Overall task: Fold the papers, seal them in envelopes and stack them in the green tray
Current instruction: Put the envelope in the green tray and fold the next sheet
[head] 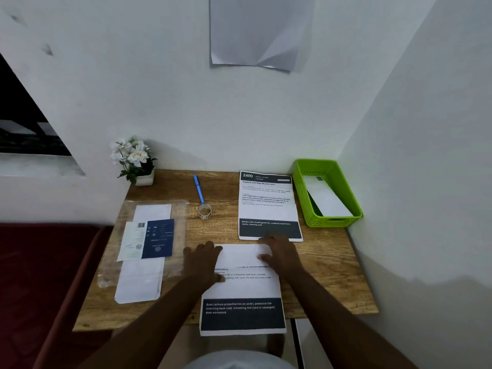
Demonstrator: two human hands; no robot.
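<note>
A printed paper [243, 291] lies at the front of the wooden desk [327, 265], its top part folded down so the white back shows. My left hand [203, 261] presses flat on the fold's left side. My right hand [279, 251] presses the fold's right end with straight fingers. A second printed sheet [269, 203] lies flat behind them. The green tray [302, 193] stands at the back right with a white envelope [328, 199] in it. More white envelopes [141, 283] lie at the left, partly inside a clear plastic wrapper with a blue label.
A roll of tape [204, 211] and a blue pen [199, 189] lie mid-desk behind my left hand. A small pot of white flowers [134, 161] stands at the back left corner. White walls close in behind and to the right.
</note>
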